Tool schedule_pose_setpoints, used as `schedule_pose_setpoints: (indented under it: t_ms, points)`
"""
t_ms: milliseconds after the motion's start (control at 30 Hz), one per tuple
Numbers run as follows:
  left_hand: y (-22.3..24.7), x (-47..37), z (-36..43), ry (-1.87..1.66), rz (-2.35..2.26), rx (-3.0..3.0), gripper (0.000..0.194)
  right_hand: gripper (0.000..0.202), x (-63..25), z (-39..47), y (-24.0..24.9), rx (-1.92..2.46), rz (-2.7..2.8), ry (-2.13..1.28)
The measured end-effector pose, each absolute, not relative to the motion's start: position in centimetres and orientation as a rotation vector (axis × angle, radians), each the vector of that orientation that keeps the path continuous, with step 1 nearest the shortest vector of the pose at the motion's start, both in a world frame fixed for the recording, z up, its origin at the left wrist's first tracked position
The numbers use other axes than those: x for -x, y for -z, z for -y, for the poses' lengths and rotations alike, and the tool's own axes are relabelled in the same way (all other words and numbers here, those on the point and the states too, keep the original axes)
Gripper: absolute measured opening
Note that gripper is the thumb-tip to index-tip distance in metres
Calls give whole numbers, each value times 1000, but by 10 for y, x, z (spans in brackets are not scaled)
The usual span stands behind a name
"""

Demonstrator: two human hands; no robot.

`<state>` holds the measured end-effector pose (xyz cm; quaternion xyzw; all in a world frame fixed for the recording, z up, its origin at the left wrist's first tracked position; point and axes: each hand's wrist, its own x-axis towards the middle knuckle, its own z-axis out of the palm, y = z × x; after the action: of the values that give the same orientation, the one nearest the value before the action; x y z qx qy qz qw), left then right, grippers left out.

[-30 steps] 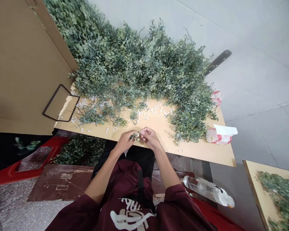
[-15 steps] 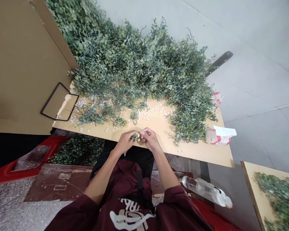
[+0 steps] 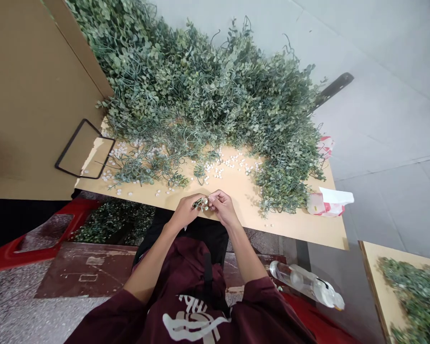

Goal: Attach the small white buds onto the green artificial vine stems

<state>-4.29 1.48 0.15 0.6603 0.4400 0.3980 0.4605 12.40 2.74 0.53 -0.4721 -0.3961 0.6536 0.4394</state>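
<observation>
At the table's front edge, my left hand [image 3: 187,210] is closed around a small sprig of artificial leaves [image 3: 200,204]. My right hand [image 3: 222,206] meets it from the other side, thumb and fingers pinched at the sprig's end; whatever tiny piece lies between those fingertips is hidden. Small white plastic beads [image 3: 217,172] lie scattered on the tabletop just beyond both hands. Behind them spreads a big heap of artificial greenery [image 3: 208,86], with a few loose sprigs [image 3: 134,172] in front of it on the left.
A large cardboard box [image 3: 32,105] stands at the left beside a black wire frame [image 3: 84,150]. A red-and-white packet [image 3: 326,203] lies at the table's [image 3: 290,224] right end. Below are a clear bottle [image 3: 306,284] and a red stool [image 3: 50,239]. Another table with greenery [image 3: 415,286] is at right.
The view has shifted slightly. Both hands stay together at the sprig, with hardly any visible movement of the fingers.
</observation>
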Motion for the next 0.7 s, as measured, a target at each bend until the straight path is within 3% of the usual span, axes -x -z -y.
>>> schedule_pose_setpoints:
  t_ms: [367, 600, 700]
  points:
    - [0, 45, -16, -973, -1130, -1618, 24, 26, -115, -26, 0, 1191, 1079, -1532]
    - [1, 44, -10, -1019, -1151, -1569, 14, 36, -121, -40, -10, 1075, 1158, -1741]
    - [7, 49, 12, -1177, -1257, -1507, 13, 32, -116, -55, -20, 1150, 1349, -1570]
